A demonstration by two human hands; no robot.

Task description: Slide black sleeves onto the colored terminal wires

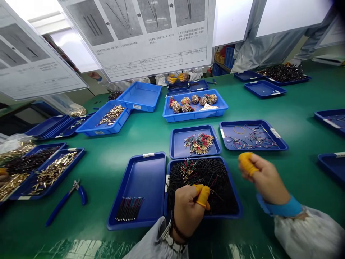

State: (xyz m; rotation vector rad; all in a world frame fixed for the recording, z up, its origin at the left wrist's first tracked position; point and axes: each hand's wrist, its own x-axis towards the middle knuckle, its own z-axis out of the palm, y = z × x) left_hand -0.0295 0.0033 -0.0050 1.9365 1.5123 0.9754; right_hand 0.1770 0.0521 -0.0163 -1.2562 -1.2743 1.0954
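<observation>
Black sleeves fill the blue tray under the left hand, with coloured wires on top. Left fingers pressed together in yellow cots; right hand also closed, off to the tray's right. Can't tell if either pinches a wire. Handling guess: near weightless, sleeves soft and a bit slick, wires springy, easily kinked. Take sleeves mid-length, wires just behind the metal tip. Sleeved row lies in the left tray. Desk is green, smooth, glossy; cutters at left. Instruction sheets hang overhead, co-worker's hands opposite.
</observation>
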